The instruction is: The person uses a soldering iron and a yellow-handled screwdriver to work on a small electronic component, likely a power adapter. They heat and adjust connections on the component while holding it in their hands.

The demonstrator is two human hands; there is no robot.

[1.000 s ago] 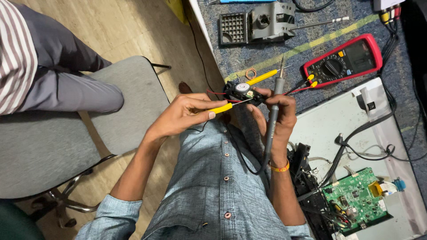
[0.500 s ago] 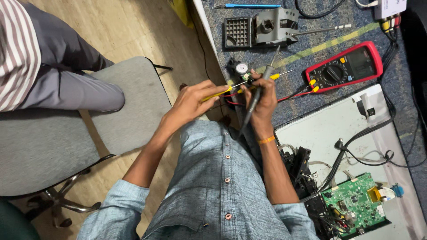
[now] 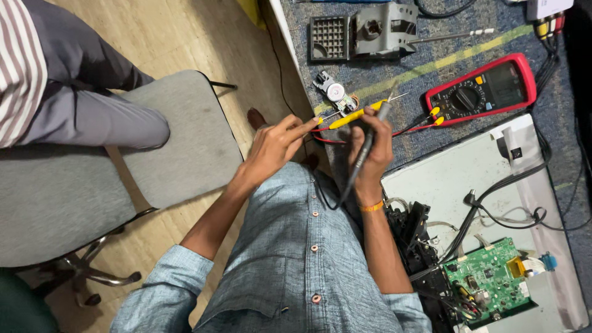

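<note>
While gripping a yellow probe (image 3: 348,117) in left hand (image 3: 274,148) fingers and a dark probe (image 3: 368,143) in right hand (image 3: 369,154): could slip off the small round part (image 3: 336,94) at 12 o'clock on the table (image 3: 431,61), touching tips together.

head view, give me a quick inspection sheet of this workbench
surface: blue-grey patterned bench mat.
job's things: yellow-handled meter probe; dark slim probe; small round-dial circuit module lying apart on the mat.
clutter: red digital multimeter, grey plastic housing, green circuit board on white panel.
hands: left hand pinches yellow probe; right hand grips dark probe.
cables: red and black leads; black cable.
surroundings: grey chair, wooden floor, seated person.
</note>
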